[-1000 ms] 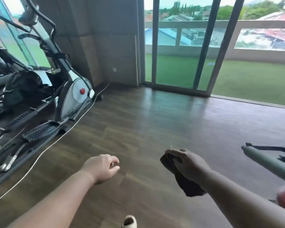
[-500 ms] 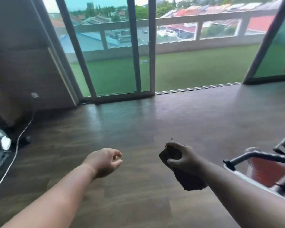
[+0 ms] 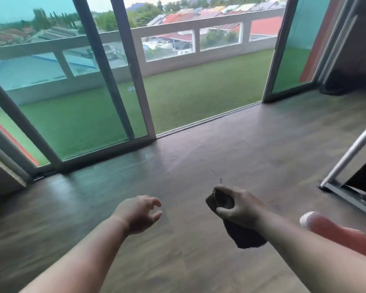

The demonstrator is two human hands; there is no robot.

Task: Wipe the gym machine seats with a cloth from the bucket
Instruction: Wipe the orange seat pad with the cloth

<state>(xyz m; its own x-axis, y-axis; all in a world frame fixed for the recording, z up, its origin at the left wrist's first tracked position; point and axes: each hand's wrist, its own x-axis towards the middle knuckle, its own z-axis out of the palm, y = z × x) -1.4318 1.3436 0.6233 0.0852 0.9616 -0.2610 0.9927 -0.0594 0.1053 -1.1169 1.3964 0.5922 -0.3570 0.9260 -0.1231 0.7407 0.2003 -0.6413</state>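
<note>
Cloth (image 3: 241, 231) in hand, dark and bunched, and the right hand (image 3: 238, 208) has its fingers and thumb curled round the top of it while the loose tail hangs below the wrist, clear of the floor. That grip takes in a good wad of fabric. Soft stuff, this: light and limp. Whether it is damp cannot be told from here. My read is that it wants spreading flat under the palm before it meets a seat, and gathering by the middle is the safest hold for carrying. Over on the other side, the left hand (image 3: 138, 214) holds nothing, fingers loosely spread and slightly bent, hovering above the wooden floor (image 3: 199, 157). Further right, a red padded seat (image 3: 336, 235) pokes in at the edge, just beside the right forearm; that looks like the wiping target. Beyond it stands a grey metal frame (image 3: 347, 157). Ahead, sliding glass doors (image 3: 135, 81) open onto green turf. No bucket in view. No brand, label or writing readable anywhere.
</note>
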